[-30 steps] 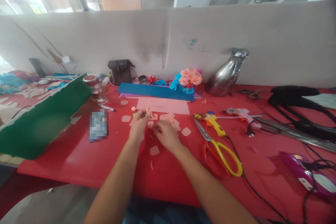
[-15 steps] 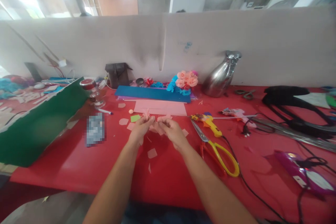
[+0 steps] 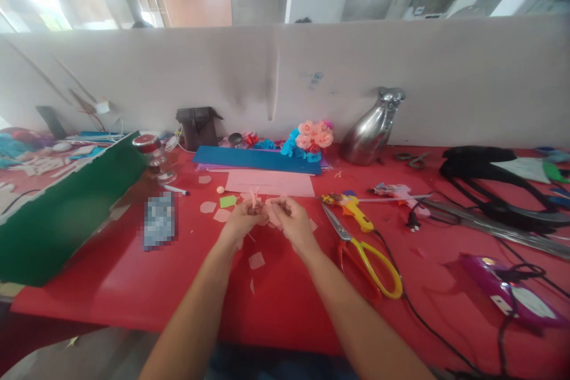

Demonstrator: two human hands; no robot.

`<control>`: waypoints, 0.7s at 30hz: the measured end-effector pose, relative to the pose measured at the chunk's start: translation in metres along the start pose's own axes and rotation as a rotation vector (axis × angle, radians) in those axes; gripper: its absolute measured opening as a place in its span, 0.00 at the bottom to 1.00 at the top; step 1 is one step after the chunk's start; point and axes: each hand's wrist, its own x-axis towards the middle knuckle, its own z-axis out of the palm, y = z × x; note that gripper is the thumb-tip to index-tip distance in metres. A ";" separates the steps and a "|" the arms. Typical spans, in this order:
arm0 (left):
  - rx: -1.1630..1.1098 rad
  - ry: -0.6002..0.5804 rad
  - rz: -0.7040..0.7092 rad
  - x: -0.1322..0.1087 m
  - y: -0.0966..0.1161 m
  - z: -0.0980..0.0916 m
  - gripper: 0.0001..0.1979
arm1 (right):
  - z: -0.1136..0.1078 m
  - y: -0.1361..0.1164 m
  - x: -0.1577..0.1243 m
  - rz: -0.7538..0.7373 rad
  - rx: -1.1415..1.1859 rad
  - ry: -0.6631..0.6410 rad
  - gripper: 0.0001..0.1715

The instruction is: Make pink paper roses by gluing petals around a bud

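Note:
Both my hands meet above the red table [image 3: 133, 273] near its middle. My left hand [image 3: 241, 221] is closed in a pinch on a small pink paper piece [image 3: 254, 196] that sticks up from its fingers. My right hand [image 3: 290, 222] is closed too, its fingertips touching the same pink piece from the right. Small pink paper cut-outs [image 3: 257, 260] lie scattered on the table around and under the hands. A pink sheet [image 3: 271, 182] lies just beyond them.
Yellow-handled scissors [image 3: 365, 249] and a yellow glue gun [image 3: 351, 205] lie right of my hands. A blue sheet [image 3: 256, 159], paper flowers [image 3: 314, 138] and a metal jug [image 3: 371, 130] stand at the back. A green sheet [image 3: 66, 208] lies left, a jar [image 3: 154, 154] beside it; cables [image 3: 499, 202] lie right.
My right hand rose from the table and came to the left hand; both now pinch the pink piece together. The view shifted slightly.

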 end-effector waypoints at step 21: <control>-0.007 -0.051 0.000 -0.005 0.007 -0.001 0.17 | -0.002 -0.011 -0.002 0.131 0.166 0.024 0.14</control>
